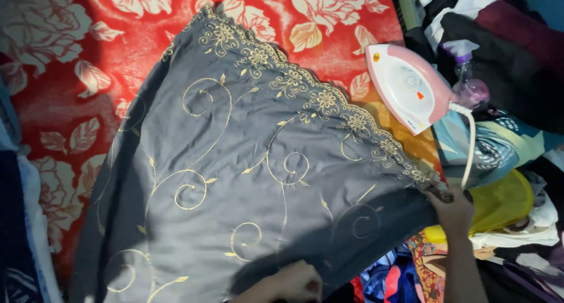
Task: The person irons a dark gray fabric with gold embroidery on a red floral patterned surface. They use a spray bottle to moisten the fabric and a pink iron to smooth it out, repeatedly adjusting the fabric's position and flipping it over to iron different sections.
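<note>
The right hand (pixel 453 212) pinches the embroidered edge of the grey cloth (pixel 252 179) at its right corner, fingers closed on the fabric. The left hand (pixel 288 282) rests fisted on the cloth's near edge; whether it grips cannot be told. The cloth lies spread over a red floral blanket (pixel 70 74), wrinkled and slack. It looks light, thin and soft, likely to slide and bunch, so the stiffer embroidered border and corners seem the best hold. Right of the cloth stands a pink iron (pixel 408 88), beside it a spray bottle (pixel 467 79), amid piled clothes (pixel 505 38).
</note>
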